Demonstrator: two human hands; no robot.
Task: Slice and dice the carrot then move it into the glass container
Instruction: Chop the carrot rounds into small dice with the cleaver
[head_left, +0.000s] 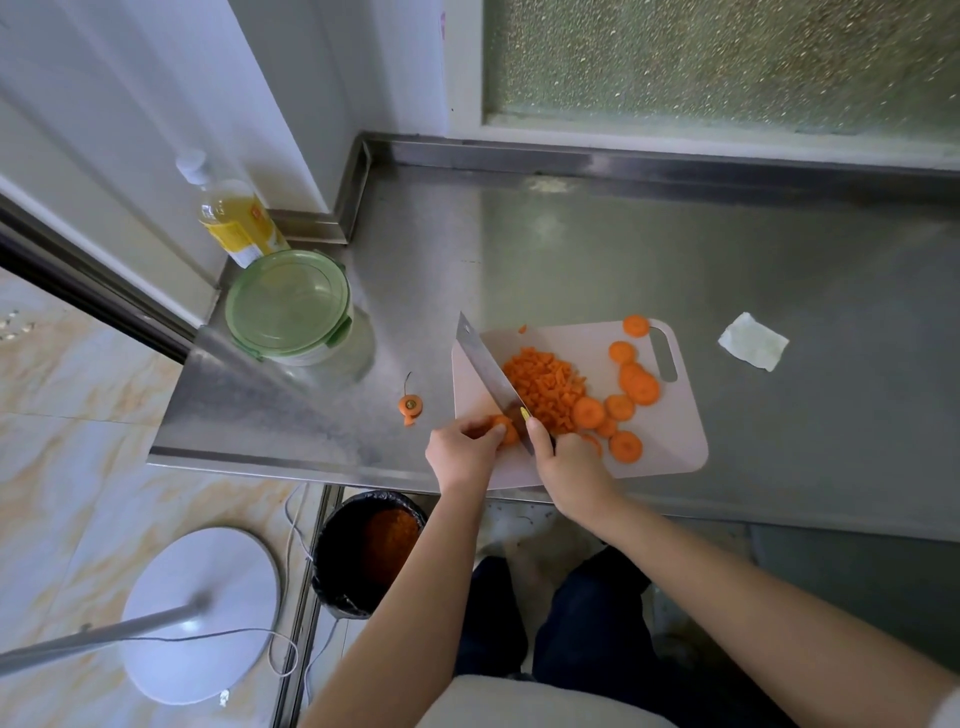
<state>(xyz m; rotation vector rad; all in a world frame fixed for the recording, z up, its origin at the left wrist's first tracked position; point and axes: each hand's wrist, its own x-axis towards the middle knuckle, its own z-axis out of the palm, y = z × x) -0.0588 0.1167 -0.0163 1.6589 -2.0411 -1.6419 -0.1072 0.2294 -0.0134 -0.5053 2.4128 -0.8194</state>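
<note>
While the left hand (462, 452) pinches a carrot piece (506, 430) in its grip at the cutting board's (680, 436) lower left, the right hand's (569, 467) grip wraps the cleaver (485, 369) handle. Mid-board lies diced carrot (545, 387), with round slices (641, 387) to its right. The lidded glass container (291, 306) stands on the tabletop (571, 249), left of centre.

Steel counter (571, 249), cutting board (670, 431), glass container (291, 306), bottle (234, 218), tissue (753, 341)

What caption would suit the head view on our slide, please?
Right hand grips the cleaver; left hand holds carrot pieces on the cutting board.
</note>
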